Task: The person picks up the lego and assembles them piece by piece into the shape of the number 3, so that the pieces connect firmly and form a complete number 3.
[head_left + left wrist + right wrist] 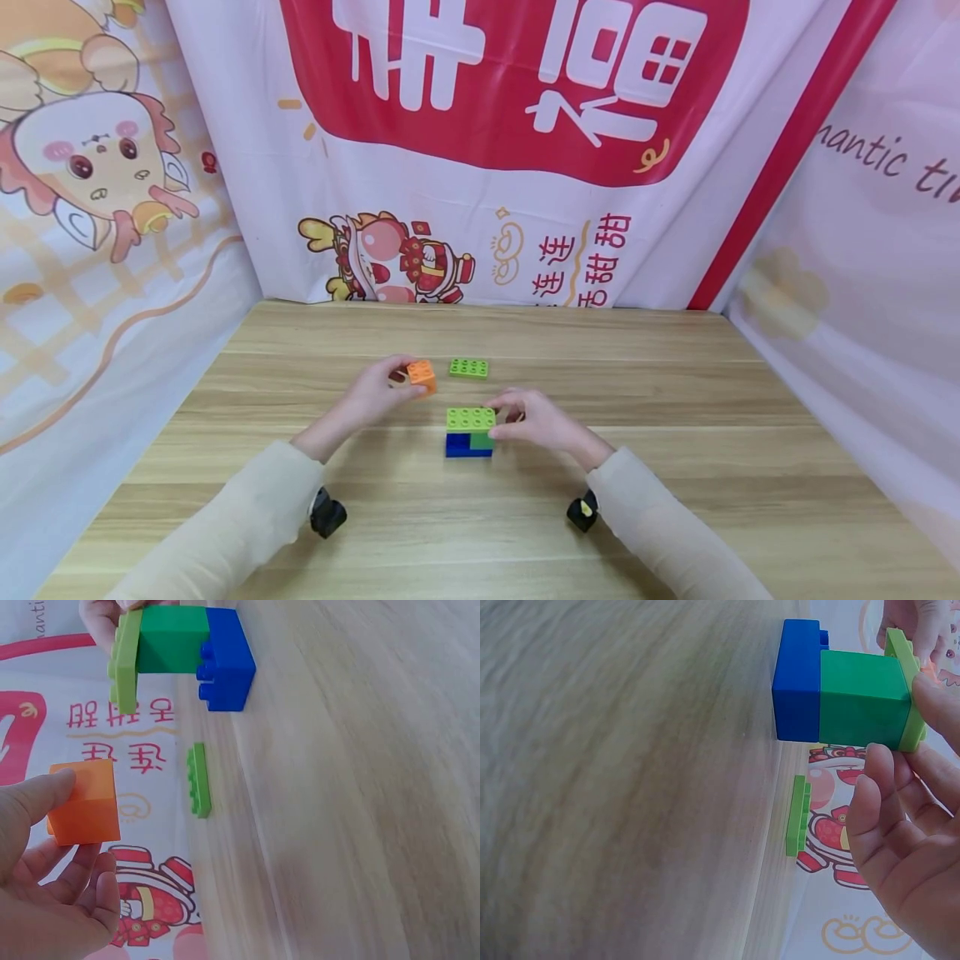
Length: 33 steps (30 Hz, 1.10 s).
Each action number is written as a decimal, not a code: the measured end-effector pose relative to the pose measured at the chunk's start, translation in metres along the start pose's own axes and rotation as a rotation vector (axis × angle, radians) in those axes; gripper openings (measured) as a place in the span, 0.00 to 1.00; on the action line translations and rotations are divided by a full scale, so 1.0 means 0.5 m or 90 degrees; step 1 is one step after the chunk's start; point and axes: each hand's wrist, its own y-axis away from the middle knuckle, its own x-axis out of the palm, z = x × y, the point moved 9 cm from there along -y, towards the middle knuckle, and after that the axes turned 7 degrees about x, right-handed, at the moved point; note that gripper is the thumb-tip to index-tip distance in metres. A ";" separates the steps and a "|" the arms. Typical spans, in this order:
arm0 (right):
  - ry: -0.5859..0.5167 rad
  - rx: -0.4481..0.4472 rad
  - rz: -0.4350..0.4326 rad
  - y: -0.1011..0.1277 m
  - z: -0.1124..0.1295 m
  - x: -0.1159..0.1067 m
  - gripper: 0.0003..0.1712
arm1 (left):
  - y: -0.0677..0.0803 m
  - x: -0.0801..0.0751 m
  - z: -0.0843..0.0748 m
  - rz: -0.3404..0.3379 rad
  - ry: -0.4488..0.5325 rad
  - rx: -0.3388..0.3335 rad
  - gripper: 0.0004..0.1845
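Note:
My left hand [373, 395] pinches an orange brick [422, 377] between thumb and fingers, held above the table to the left of a small stack. At the bottom of that stack is a blue studded brick [796, 682]. A green brick [862, 697] stands on the blue one's right half, and a light green flat plate [470, 414] lies across the top. Under the plate's left half a gap shows, with bare blue studds in the left wrist view. My right hand [542, 422] pinches the plate's right end between thumb and fingers.
Behind the stack, a second light green plate [468, 368] lies studs up on the wooden table [637, 500]. Printed cloth [525, 158] hangs at the back and along both sides. A black wrist camera [327, 512] sits below my left cuff, another [582, 511] below the right.

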 end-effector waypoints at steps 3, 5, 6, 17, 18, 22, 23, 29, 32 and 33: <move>-0.003 0.001 0.001 -0.001 -0.002 0.001 0.24 | 0.001 0.003 -0.017 -0.005 0.003 0.022 0.25; -0.003 0.003 0.001 -0.002 -0.003 0.002 0.24 | 0.002 0.004 -0.025 -0.010 0.007 0.028 0.25; -0.001 0.003 0.000 -0.002 -0.003 0.002 0.24 | 0.003 0.005 -0.029 -0.011 0.010 0.030 0.25; -0.004 0.002 0.005 0.005 0.021 0.004 0.22 | 0.009 0.026 -0.063 -0.016 0.031 0.074 0.26; -0.003 0.001 0.004 0.004 0.016 0.004 0.22 | 0.009 0.029 -0.066 -0.014 0.033 0.080 0.26; -0.009 -0.003 0.007 -0.002 0.000 0.004 0.23 | 0.010 0.038 -0.078 -0.008 0.048 0.097 0.26; -0.012 -0.003 0.008 -0.003 -0.003 0.005 0.23 | 0.010 0.040 -0.080 -0.006 0.050 0.096 0.26; -0.025 -0.011 0.015 -0.005 -0.004 0.004 0.24 | 0.010 0.055 -0.094 -0.003 0.058 0.097 0.25; -0.021 -0.008 0.015 -0.005 -0.004 0.004 0.24 | 0.010 0.067 -0.101 0.007 0.061 0.100 0.23; -0.020 -0.007 0.014 -0.004 -0.004 0.004 0.24 | 0.010 0.071 -0.103 0.010 0.063 0.102 0.23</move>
